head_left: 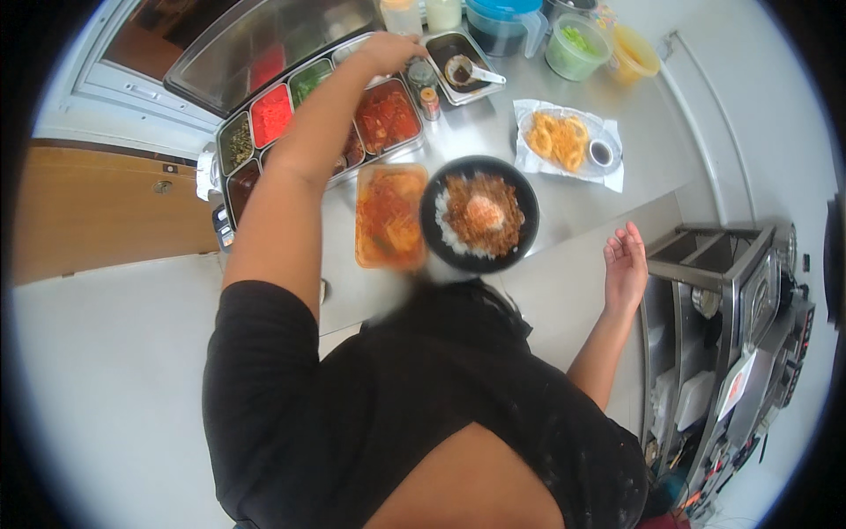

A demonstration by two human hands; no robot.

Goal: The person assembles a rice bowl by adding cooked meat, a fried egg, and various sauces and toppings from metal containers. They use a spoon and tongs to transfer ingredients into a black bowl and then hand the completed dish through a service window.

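My left hand [388, 50] reaches far forward over a steel tray of topping compartments [231, 181], fingers curled down at its far end. Whether it holds anything is hidden. My right hand [626, 264] hovers open, palm up, at the counter's right edge and holds nothing. Between my arms sits a black bowl [438, 236] of rice, brown meat and an egg. A clear rectangular tub of red food [390, 216] stands touching the bowl's left side.
Fried rings on white paper [559, 137] with a small dark sauce cup [601, 153] lie at the right. A steel pan of dark sauce with a white spoon [460, 69], two shakers [426, 88], and blue [502, 19], green [577, 44] and yellow tubs [634, 55] stand behind.
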